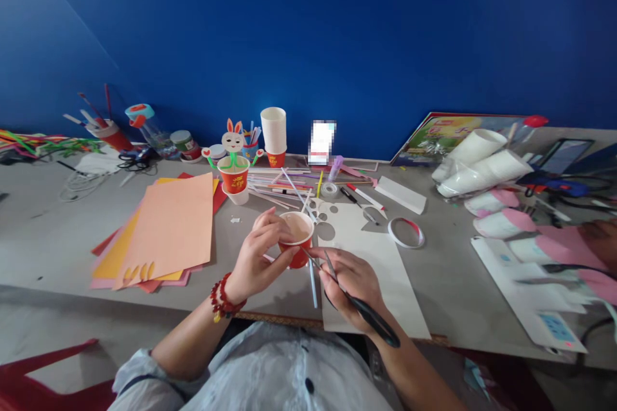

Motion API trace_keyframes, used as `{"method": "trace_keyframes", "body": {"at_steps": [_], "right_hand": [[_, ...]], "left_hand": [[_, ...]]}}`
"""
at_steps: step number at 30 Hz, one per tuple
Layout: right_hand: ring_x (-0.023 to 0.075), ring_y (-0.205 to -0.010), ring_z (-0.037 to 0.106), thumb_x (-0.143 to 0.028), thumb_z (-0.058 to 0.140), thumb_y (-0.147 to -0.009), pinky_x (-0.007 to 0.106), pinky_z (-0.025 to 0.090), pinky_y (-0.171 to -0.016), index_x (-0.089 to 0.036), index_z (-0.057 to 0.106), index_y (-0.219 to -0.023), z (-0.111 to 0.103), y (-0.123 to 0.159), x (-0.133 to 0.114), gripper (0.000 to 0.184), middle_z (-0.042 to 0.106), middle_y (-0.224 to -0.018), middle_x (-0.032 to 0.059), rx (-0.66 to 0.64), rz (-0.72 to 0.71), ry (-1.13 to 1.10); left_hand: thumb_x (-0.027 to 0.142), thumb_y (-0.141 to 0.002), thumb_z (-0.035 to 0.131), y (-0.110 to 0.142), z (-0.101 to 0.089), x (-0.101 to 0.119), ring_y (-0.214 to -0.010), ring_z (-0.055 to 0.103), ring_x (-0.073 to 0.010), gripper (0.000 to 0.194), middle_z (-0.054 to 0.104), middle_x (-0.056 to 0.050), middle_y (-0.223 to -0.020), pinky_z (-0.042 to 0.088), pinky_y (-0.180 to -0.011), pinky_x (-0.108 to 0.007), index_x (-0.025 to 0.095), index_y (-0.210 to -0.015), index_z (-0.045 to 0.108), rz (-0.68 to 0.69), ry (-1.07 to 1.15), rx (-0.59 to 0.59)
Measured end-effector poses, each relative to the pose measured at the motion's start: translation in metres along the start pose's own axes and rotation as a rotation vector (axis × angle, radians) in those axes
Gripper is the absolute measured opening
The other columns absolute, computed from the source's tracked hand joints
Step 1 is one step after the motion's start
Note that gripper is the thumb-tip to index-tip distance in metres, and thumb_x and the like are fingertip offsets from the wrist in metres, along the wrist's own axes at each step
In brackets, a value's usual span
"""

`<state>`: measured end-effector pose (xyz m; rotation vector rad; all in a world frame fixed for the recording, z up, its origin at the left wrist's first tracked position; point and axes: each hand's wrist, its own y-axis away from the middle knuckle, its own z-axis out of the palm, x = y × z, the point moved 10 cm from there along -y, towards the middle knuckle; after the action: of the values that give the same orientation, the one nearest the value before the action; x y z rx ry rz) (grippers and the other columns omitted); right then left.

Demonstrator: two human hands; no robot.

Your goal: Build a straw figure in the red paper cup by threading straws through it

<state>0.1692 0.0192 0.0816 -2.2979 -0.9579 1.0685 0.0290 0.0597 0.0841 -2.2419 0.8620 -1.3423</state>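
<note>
Over the table's front edge, my left hand (255,255) grips a red paper cup (299,258), its fingers over the near rim and its thumb on the side. The cup is tilted slightly so its pale inside shows. My right hand (355,284) is closed around black-handled scissors (373,322). Their blades are parted and point at the cup's right side; whether they touch it I cannot tell. The right fingertips are close beside the cup. A pale blue stick (313,289) lies below the cup, next to a cut white paper sheet (371,263).
Left lies a stack of coloured paper (173,225). Behind it stands a cup with a rabbit figure (234,176). Further back are stacked white cups (274,128) and a phone (321,142). A tape roll (406,232) and bagged cups (482,170) are on the right.
</note>
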Motion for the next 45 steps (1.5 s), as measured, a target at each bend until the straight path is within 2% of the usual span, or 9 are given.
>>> {"method": "trace_keyframes", "body": {"at_steps": [7,12,15,19,25,33,36,40,45], "right_hand": [[0.0226,-0.096,0.073,-0.009,0.051,-0.088,0.034,0.06,-0.086,-0.021,0.065,-0.091,0.002,-0.004,-0.007,0.019,0.077,-0.105,0.0107,0.009,-0.066,0.067],[0.0212,-0.101,0.073,-0.02,0.046,-0.098,0.031,0.059,-0.087,-0.024,0.067,-0.09,0.01,0.006,0.02,0.023,0.076,-0.109,0.0062,-0.023,0.232,-0.182],[0.0211,-0.103,0.071,-0.027,0.043,-0.101,0.033,0.058,-0.09,-0.027,0.067,-0.084,0.016,0.019,0.039,0.03,0.074,-0.114,0.0036,0.045,0.418,-0.373],[0.022,-0.103,0.07,-0.033,0.045,-0.101,0.035,0.058,-0.089,-0.027,0.066,-0.08,0.026,0.028,0.052,0.03,0.074,-0.113,0.0035,0.09,0.534,-0.509],[0.0207,-0.094,0.071,-0.029,0.043,-0.101,0.033,0.057,-0.085,-0.026,0.067,-0.091,0.019,0.014,0.037,0.026,0.075,-0.105,0.0056,0.0,0.41,-0.313],[0.023,-0.102,0.072,-0.014,0.047,-0.094,0.034,0.058,-0.089,-0.023,0.066,-0.086,0.024,-0.007,0.011,0.023,0.076,-0.103,0.0086,-0.204,-0.004,0.027],[0.0236,-0.1,0.073,-0.014,0.049,-0.092,0.035,0.058,-0.089,-0.023,0.067,-0.084,0.025,-0.005,0.013,0.022,0.076,-0.107,0.0089,-0.191,-0.015,0.032],[0.0222,-0.104,0.072,-0.023,0.046,-0.097,0.034,0.058,-0.092,-0.025,0.069,-0.096,0.028,0.007,0.037,0.022,0.075,-0.112,0.007,-0.074,0.258,-0.226],[0.0236,-0.098,0.074,-0.035,0.044,-0.101,0.039,0.06,-0.09,-0.023,0.063,-0.073,0.045,0.037,0.067,0.036,0.074,-0.116,0.0063,0.159,0.681,-0.692]], "left_hand": [[0.01,-0.086,0.064,-0.001,0.003,0.003,-0.09,0.059,-0.0193,0.011,0.069,-0.001,-0.081,0.037,-0.11,-0.053,0.02,-0.09,0.061,0.065,-0.118,-0.049],[0.01,-0.088,0.063,0.0,0.005,0.007,-0.093,0.06,-0.0185,0.012,0.072,0.0,-0.084,0.034,-0.113,-0.053,0.021,-0.091,0.061,0.101,-0.17,-0.071],[0.009,-0.087,0.064,0.002,0.003,0.01,-0.095,0.061,-0.0188,0.014,0.073,0.001,-0.085,0.033,-0.114,-0.054,0.022,-0.094,0.062,0.126,-0.223,-0.043],[0.012,-0.088,0.066,0.004,0.001,0.008,-0.095,0.062,-0.019,0.013,0.073,0.0,-0.086,0.034,-0.113,-0.054,0.023,-0.095,0.065,0.115,-0.263,0.0],[0.012,-0.089,0.065,0.008,0.001,-0.002,-0.096,0.062,-0.019,0.015,0.073,-0.001,-0.088,0.036,-0.112,-0.054,0.023,-0.1,0.067,0.063,-0.21,-0.004],[0.015,-0.089,0.065,0.004,0.007,-0.013,-0.089,0.063,-0.0193,0.007,0.074,-0.002,-0.087,0.041,-0.107,-0.05,0.021,-0.091,0.067,0.014,-0.121,-0.137],[0.013,-0.09,0.063,0.004,0.008,-0.01,-0.087,0.062,-0.0185,0.009,0.074,-0.001,-0.084,0.042,-0.106,-0.049,0.021,-0.088,0.067,0.024,-0.153,-0.161],[0.011,-0.089,0.063,0.005,0.005,0.002,-0.094,0.062,-0.0189,0.014,0.074,-0.001,-0.088,0.037,-0.112,-0.053,0.022,-0.096,0.067,0.083,-0.274,-0.067],[0.009,-0.088,0.061,0.008,0.006,0.012,-0.098,0.062,-0.0198,0.022,0.074,-0.001,-0.093,0.031,-0.115,-0.056,0.023,-0.104,0.066,0.154,-0.37,-0.01]]}}
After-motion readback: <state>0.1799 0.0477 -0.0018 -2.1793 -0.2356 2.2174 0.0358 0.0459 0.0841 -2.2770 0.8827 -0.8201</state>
